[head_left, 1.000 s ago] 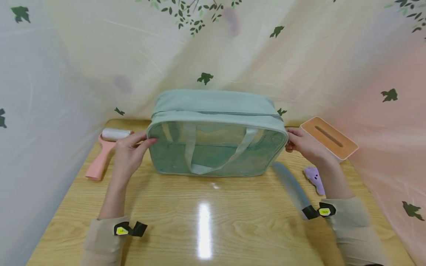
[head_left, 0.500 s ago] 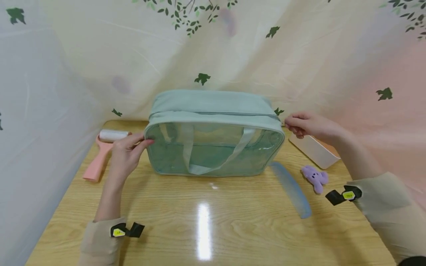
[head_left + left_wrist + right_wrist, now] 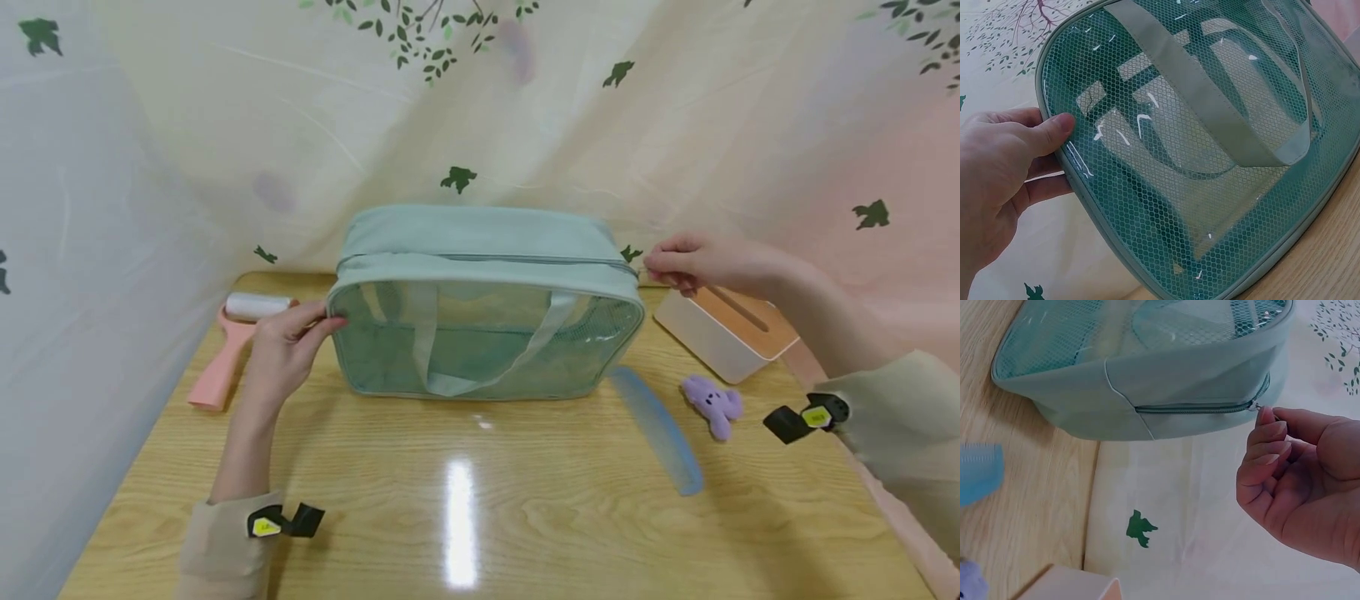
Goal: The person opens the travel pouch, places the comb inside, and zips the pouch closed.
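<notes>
A pale green zip bag with clear mesh-patterned sides and a strap handle stands upright on the table. My left hand pinches its left edge; in the left wrist view the thumb lies on the clear front panel and the fingers are partly hidden behind the rim. At the upper right corner, my right hand pinches the zipper pull between thumb and curled fingers. The zipper runs down the bag's side below the pull, and its teeth look closed there.
On the left lies a pink lint roller with a white roll. To the right are a blue comb, a small purple plush toy and a white tissue box with a wooden lid. A printed curtain hangs behind the table.
My right hand has moved from the bag's right side up to its top corner, showing more of the plush toy and the tissue box. My left hand has kept its hold on the left edge.
</notes>
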Available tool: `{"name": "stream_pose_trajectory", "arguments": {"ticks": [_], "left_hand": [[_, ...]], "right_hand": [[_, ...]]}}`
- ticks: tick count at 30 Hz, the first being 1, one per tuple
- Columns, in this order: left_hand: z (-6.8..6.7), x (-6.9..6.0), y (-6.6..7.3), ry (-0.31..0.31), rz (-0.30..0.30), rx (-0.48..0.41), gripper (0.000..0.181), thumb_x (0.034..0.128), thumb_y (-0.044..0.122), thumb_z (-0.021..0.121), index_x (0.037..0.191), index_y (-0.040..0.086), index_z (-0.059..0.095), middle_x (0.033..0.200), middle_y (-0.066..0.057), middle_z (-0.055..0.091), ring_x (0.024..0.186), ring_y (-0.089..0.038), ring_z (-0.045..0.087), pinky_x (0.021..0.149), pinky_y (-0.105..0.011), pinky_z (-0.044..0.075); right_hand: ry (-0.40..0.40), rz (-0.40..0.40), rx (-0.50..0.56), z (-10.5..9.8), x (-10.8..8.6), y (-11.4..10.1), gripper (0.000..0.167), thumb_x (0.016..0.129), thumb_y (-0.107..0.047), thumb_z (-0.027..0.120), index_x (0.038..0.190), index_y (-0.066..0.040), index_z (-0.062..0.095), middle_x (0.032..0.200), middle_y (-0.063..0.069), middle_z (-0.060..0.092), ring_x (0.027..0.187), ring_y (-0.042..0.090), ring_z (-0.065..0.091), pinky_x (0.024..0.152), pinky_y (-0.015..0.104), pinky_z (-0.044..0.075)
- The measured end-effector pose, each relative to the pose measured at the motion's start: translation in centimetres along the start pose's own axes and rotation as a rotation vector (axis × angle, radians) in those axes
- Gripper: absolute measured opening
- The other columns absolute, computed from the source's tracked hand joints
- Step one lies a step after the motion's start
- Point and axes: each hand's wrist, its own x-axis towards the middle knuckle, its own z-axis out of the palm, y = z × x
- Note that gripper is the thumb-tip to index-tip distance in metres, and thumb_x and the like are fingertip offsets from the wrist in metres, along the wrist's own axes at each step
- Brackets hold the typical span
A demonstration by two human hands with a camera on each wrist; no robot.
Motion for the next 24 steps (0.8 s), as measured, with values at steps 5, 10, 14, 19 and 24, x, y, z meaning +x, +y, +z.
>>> {"name": "stream_pose_trajectory", "arguments": {"ticks": [5, 10, 14, 19, 24], "left_hand": [[-0.1, 0.0, -0.3, 0.001, 0.027, 0.007, 0.021, 0.0844, -0.013, 0.073, 0.098, 0.003, 0.079, 0.074, -0.013, 0.073, 0.048, 0.001, 0.031, 0.050, -0.019, 0.028], [-0.2, 0.0, -0.2, 0.002, 0.029, 0.014, 0.022, 0.0850, -0.012, 0.073, 0.100, 0.002, 0.079, 0.077, -0.015, 0.074, 0.050, 0.002, 0.033, 0.052, -0.017, 0.030], [-0.2, 0.0, -0.1, 0.003, 0.036, 0.021, 0.023, 0.0835, -0.014, 0.073, 0.099, 0.002, 0.079, 0.075, -0.013, 0.073, 0.052, 0.002, 0.034, 0.053, -0.017, 0.031], [-0.1, 0.1, -0.1, 0.001, 0.047, 0.023, 0.024, 0.0831, -0.015, 0.073, 0.099, 0.002, 0.079, 0.074, -0.012, 0.072, 0.052, 0.003, 0.033, 0.053, -0.017, 0.030], [0.0, 0.0, -0.3, 0.003, 0.055, 0.019, 0.023, 0.0835, -0.013, 0.073, 0.100, 0.001, 0.079, 0.076, -0.016, 0.073, 0.053, 0.002, 0.034, 0.054, -0.017, 0.030]], "right_hand": [[-0.065, 0.003, -0.064, -0.9, 0.1, -1.4, 0.041, 0.111, -0.035, 0.046, 0.086, -0.003, 0.052, 0.072, 0.002, 0.044, 0.066, 0.018, 0.044, 0.066, 0.034, 0.044], [-0.074, 0.007, -0.149, -1.6, 0.4, -2.9, 0.039, 0.110, -0.036, 0.049, 0.090, -0.004, 0.059, 0.071, 0.001, 0.047, 0.065, 0.016, 0.047, 0.067, 0.033, 0.045], [-0.096, 0.005, -0.191, -2.1, 0.6, -3.6, 0.035, 0.110, -0.031, 0.049, 0.090, -0.005, 0.061, 0.070, 0.000, 0.049, 0.065, 0.015, 0.048, 0.067, 0.032, 0.046], [-0.145, 0.002, -0.213, -2.5, 0.8, -4.5, 0.037, 0.110, -0.030, 0.048, 0.085, -0.005, 0.058, 0.069, 0.000, 0.047, 0.065, 0.014, 0.047, 0.067, 0.032, 0.045], [-0.187, 0.017, -0.250, -2.9, 1.0, -6.1, 0.037, 0.110, -0.030, 0.047, 0.084, -0.006, 0.057, 0.069, 0.000, 0.047, 0.064, 0.013, 0.046, 0.068, 0.032, 0.046]]}}
